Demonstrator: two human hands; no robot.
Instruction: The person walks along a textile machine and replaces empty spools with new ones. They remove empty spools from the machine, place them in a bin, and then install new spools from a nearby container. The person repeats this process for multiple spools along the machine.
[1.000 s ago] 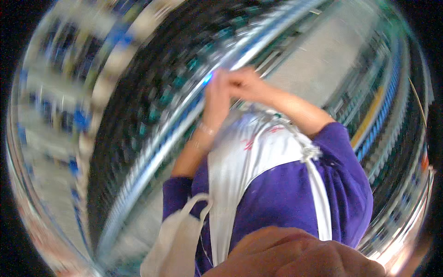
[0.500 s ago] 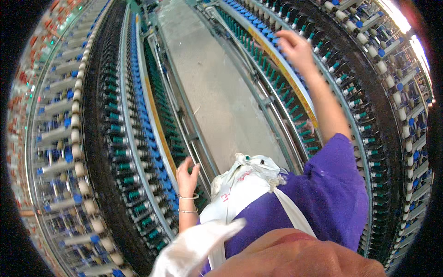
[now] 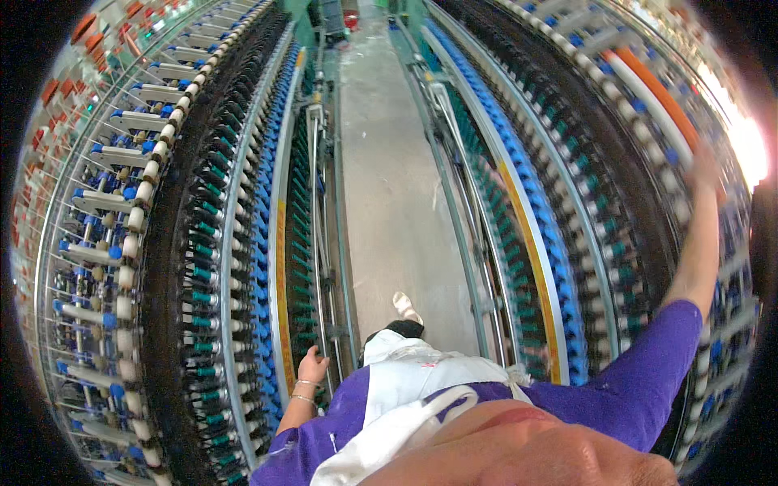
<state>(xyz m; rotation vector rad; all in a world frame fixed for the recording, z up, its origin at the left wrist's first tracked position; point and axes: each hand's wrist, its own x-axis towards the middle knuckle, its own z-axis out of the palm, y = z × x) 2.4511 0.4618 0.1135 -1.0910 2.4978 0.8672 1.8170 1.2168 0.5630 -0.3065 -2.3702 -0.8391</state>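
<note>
My right hand (image 3: pixel 707 168), smeared by motion, is closed at the lower end of a long orange rod (image 3: pixel 660 93) on the far right. A white bar (image 3: pixel 652 105) runs right alongside the rod; whether the two are joined I cannot tell. Both lie slantwise over the row of white rollers on the right-hand spinning frame (image 3: pixel 604 267). My left hand (image 3: pixel 312 368) hangs low beside the left-hand spinning frame (image 3: pixel 231 267), near its yellow-edged rail (image 3: pixel 281 267). Its fingers are loosely bent and apart, with nothing in them. Bracelets circle that wrist.
A narrow grey aisle floor (image 3: pixel 389 178) runs between the two machines, bordered by metal rails (image 3: pixel 458 235). Rows of green-tipped spindles (image 3: pixel 203 320) and blue parts (image 3: pixel 486 105) line both sides. My foot in a light shoe (image 3: pixel 405 306) shows below. A red object (image 3: pixel 350 19) stands at the aisle's far end.
My right hand has moved from above the blue row out to the far-right rollers, where the orange rod now shows. My left hand is lower. The view has turned to face straight down the aisle.
</note>
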